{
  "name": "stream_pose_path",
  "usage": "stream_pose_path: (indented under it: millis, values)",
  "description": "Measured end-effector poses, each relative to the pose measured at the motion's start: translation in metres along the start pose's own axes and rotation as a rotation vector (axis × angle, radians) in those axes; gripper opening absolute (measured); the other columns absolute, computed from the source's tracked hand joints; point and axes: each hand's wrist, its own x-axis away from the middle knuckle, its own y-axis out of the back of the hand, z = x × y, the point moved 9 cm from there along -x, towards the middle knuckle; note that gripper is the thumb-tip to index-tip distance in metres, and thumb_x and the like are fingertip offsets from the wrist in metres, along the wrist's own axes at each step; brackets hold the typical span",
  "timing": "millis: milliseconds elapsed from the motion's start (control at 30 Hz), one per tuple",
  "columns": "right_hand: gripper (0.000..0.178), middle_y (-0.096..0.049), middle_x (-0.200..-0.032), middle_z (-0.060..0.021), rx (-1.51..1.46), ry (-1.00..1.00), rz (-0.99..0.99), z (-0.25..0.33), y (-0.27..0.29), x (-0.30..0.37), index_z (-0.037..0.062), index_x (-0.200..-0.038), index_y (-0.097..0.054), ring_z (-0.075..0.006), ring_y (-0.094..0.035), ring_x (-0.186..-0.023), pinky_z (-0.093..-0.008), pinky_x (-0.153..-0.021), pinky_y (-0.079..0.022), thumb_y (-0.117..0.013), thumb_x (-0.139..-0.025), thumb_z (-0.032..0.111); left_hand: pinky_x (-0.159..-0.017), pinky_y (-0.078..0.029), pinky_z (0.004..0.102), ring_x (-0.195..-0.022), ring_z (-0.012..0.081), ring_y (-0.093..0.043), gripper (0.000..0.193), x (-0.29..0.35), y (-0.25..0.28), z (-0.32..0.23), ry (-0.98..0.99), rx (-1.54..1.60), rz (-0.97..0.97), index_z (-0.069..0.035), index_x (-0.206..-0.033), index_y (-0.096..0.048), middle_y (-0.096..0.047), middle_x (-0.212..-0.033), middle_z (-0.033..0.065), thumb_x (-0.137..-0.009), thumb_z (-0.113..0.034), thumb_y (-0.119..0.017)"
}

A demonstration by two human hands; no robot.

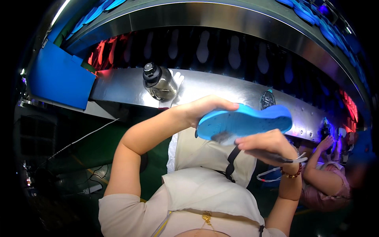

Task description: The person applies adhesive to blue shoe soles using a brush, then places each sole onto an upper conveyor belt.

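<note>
A bright blue shoe sole (246, 120) is held up in front of my body, tilted with its broad face toward me. My left hand (207, 108) grips it by its left end, thumb over the upper edge. Below its lower edge, my right hand (268, 143) is closed around what looks like a thin brush. The brush's blurred dark tip (222, 137) lies at the sole's lower left edge, and its handle sticks out past my right wrist. Motion blur hides whether the tip touches the sole.
Beyond my hands runs a metal ledge (126, 85) carrying a dark water bottle (160, 83), white gloves and a clear bottle (267, 98). Behind it, dark soles hang in a row under a curved conveyor. A blue panel (59, 75) stands left; a co-worker (327, 177) sits right.
</note>
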Motion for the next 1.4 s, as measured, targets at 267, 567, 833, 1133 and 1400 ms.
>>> stream_pose_path:
  millis: [267,567,833,1133,1400]
  values:
    - [0.016,-0.064,-0.091,-0.0093,-0.015,-0.052,0.046,-0.003,0.006,0.009,0.0042,-0.09,-0.062,-0.0239,-0.063,-0.081,-0.0288,-0.067,-0.051,-0.061,-0.073,0.004,-0.084,-0.042,0.0305,-0.1,0.0239,-0.051,0.06,0.012,-0.001,0.009,0.094,-0.055,0.056,0.003,-0.123,-0.042,-0.049,-0.115,0.0192,-0.079,-0.035,-0.055]
    - [0.017,-0.064,-0.09,-0.0094,0.06,-0.092,-0.012,-0.013,0.017,0.019,0.0038,-0.089,-0.061,-0.023,-0.063,-0.08,-0.0275,-0.067,-0.051,-0.064,-0.072,0.006,-0.08,-0.043,0.0301,-0.096,0.0226,-0.053,0.061,0.026,0.012,0.009,0.062,-0.268,-0.053,0.003,-0.123,-0.042,-0.051,-0.112,0.0197,-0.079,-0.039,-0.053]
    - [0.026,-0.062,-0.097,-0.0156,-0.401,-0.23,-0.223,-0.03,0.018,0.027,-0.0021,-0.098,-0.061,-0.0175,-0.063,-0.08,-0.0251,-0.073,-0.05,-0.062,-0.072,-0.001,-0.083,-0.045,0.0331,-0.097,0.0266,-0.055,0.058,0.02,0.021,0.009,-0.157,0.091,-0.063,0.006,-0.122,-0.039,-0.051,-0.112,0.0211,-0.081,-0.032,-0.052]
    - [0.017,-0.063,-0.077,-0.0085,-0.413,-0.313,-0.68,-0.079,0.04,0.035,-0.0042,-0.093,-0.061,-0.0051,-0.051,-0.051,-0.016,-0.048,-0.042,-0.056,-0.078,0.001,-0.08,-0.045,0.0537,-0.099,0.037,-0.053,0.056,-0.003,0.017,0.025,-0.244,0.45,0.063,-0.002,-0.128,-0.031,-0.044,-0.119,0.0228,-0.083,-0.032,-0.045]
    - [0.019,-0.065,-0.082,-0.0122,0.173,-0.331,-1.166,-0.095,0.057,0.056,-0.0032,-0.094,-0.061,-0.0157,-0.061,-0.064,-0.0239,-0.059,-0.048,-0.059,-0.075,-0.002,-0.086,-0.046,0.0423,-0.098,0.0298,-0.056,0.054,-0.011,0.022,0.024,-0.323,0.465,0.032,0.001,-0.127,-0.033,-0.049,-0.117,0.0193,-0.084,-0.029,-0.046]
